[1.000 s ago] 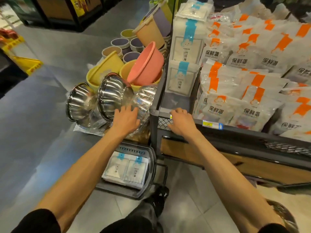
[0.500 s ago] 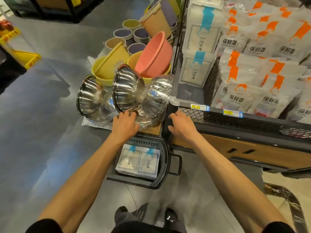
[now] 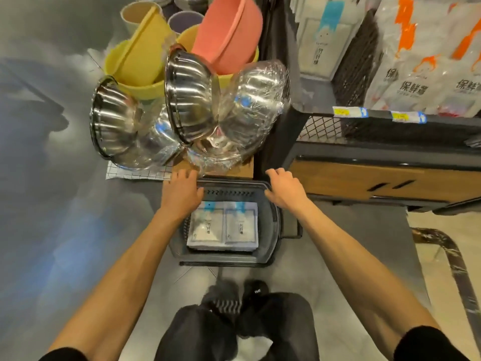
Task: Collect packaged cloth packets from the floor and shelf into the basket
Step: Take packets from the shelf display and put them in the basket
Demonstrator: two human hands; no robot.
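A dark plastic basket point(image 3: 272, 230) stands on the floor in front of my feet. Two white cloth packets point(image 3: 222, 226) with blue tabs lie side by side on top of a stack inside it. My left hand point(image 3: 182, 194) hovers over the basket's far left corner, fingers relaxed and holding nothing. Over the far right corner is my right hand point(image 3: 282, 190), fingers loosely curled and empty. One more cloth packet point(image 3: 324, 40) stands upright on the shelf at the upper right.
Wrapped steel bowls point(image 3: 208, 108) lean just beyond the basket, with yellow and pink plastic tubs point(image 3: 229, 29) behind. A black shelf unit point(image 3: 390, 149) with orange-printed bags point(image 3: 426, 56) is on the right. Grey floor lies to the left.
Both hands have dropped from shelf and bowl height down to the basket's far rim. The view has tilted downward and my knees and shoes have come into sight.
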